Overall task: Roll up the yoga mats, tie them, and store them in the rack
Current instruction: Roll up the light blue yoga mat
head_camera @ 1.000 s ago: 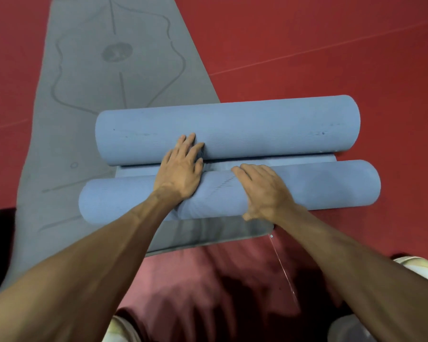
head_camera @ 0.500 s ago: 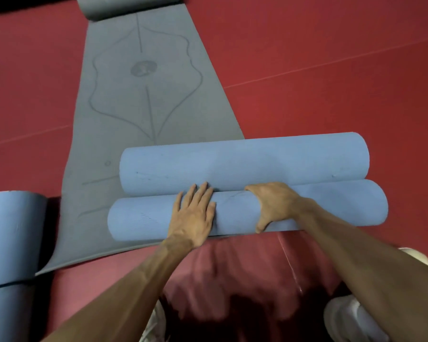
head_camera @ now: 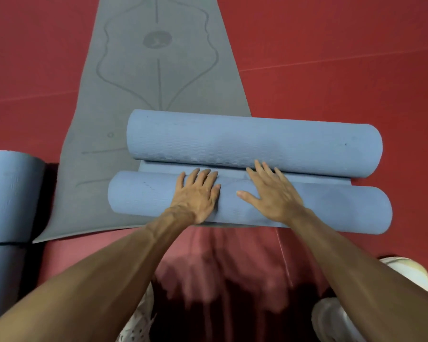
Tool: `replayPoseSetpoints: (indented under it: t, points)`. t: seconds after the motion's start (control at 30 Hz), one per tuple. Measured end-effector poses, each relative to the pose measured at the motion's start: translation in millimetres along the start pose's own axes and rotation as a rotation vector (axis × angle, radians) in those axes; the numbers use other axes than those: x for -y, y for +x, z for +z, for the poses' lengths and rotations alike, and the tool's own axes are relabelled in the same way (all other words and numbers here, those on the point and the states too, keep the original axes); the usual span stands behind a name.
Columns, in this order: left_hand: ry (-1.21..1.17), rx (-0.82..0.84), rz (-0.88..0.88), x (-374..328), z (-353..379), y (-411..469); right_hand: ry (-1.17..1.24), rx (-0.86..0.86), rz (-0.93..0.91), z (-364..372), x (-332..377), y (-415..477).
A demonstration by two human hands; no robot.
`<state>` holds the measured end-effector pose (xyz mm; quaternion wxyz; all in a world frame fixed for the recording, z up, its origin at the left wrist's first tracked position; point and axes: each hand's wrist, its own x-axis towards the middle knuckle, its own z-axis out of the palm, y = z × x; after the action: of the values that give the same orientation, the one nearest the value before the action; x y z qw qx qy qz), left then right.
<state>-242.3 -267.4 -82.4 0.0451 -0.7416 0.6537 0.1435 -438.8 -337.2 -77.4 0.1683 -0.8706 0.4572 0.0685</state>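
Observation:
A blue yoga mat is rolled from both ends into two rolls lying side by side across a flat grey mat (head_camera: 156, 77). The far roll (head_camera: 252, 144) is thicker. The near roll (head_camera: 331, 208) lies under both my palms. My left hand (head_camera: 198, 193) presses flat on it, fingers spread toward a narrow flat strip (head_camera: 232, 172) of mat between the rolls. My right hand (head_camera: 269, 193) rests flat beside it, fingers reaching the far roll's lower edge. Neither hand grips anything.
Another rolled blue mat (head_camera: 8, 193) lies at the left edge. The floor (head_camera: 344, 58) is red. A white shoe (head_camera: 410, 270) shows at the lower right, and another white shoe (head_camera: 139, 322) at the bottom centre. A thin string (head_camera: 284, 257) hangs below the near roll.
The rolls had closed together half a second ago; now a flat strip shows between them again. My right hand went from curled over the near roll to lying flat on it.

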Motion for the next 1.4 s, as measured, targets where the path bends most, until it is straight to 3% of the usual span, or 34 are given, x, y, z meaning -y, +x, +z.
replayPoseSetpoints:
  t: [0.17,0.4,0.6,0.7,0.9,1.03,1.27,1.4]
  points:
    - [0.024,-0.071,-0.018,2,0,21,0.014,-0.099,0.019,-1,-5,19]
    - [-0.042,-0.090,-0.040,7,-9,58,0.049,-0.413,0.041,2,-9,40]
    - [-0.128,-0.111,-0.008,12,-28,104,-0.136,-0.580,-0.076,27,-2,29]
    - [-0.173,-0.125,0.011,16,-28,112,-0.166,-0.556,-0.100,28,-6,30]
    - [-0.239,-0.129,0.022,23,-32,137,-0.286,-0.336,-0.072,22,-7,35]
    - [-0.237,-0.150,0.037,22,-30,137,-0.295,-0.308,-0.025,22,-6,43]
    - [-0.230,-0.118,0.046,20,-27,120,-0.231,-0.441,-0.050,19,-6,49]
    - [-0.159,-0.091,0.046,19,-26,91,-0.228,-0.270,-0.034,5,-3,46]
